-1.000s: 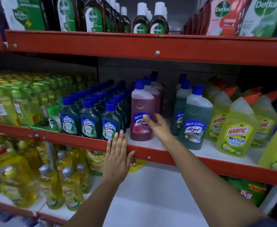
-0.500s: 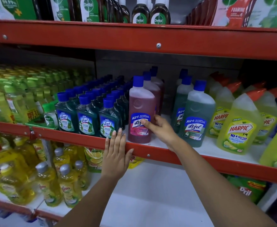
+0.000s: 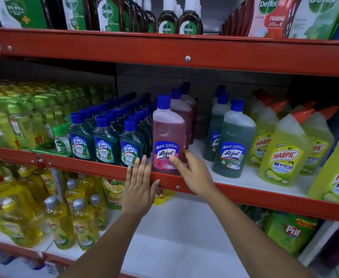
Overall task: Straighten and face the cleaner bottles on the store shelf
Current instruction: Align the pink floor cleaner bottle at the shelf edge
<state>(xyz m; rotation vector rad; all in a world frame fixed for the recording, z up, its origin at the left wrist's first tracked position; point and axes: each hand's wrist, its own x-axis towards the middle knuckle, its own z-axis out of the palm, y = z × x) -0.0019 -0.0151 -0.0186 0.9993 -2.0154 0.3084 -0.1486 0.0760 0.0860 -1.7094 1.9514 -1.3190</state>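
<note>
fingers (image 3: 142,163) of the left hand (image 3: 138,189) lay flat and spread against the red shelf lip (image 3: 96,167), holding nothing, only bracing there just below the small dark green lizol bottles (image 3: 104,145). next along, the pink lizol bottle (image 3: 167,135) stood upright at the front edge of the shelf, label facing out. the right hand (image 3: 192,173) had its thumb on the lower label and its other digits round the bottle's right side, a light hold rather than a full clench. it looked like the facing of this bottle was nearly done. the next move probably called for letting go cleanly, then turning to the green lizol bottle (image 3: 233,139) further right, which stood well apart.
</note>
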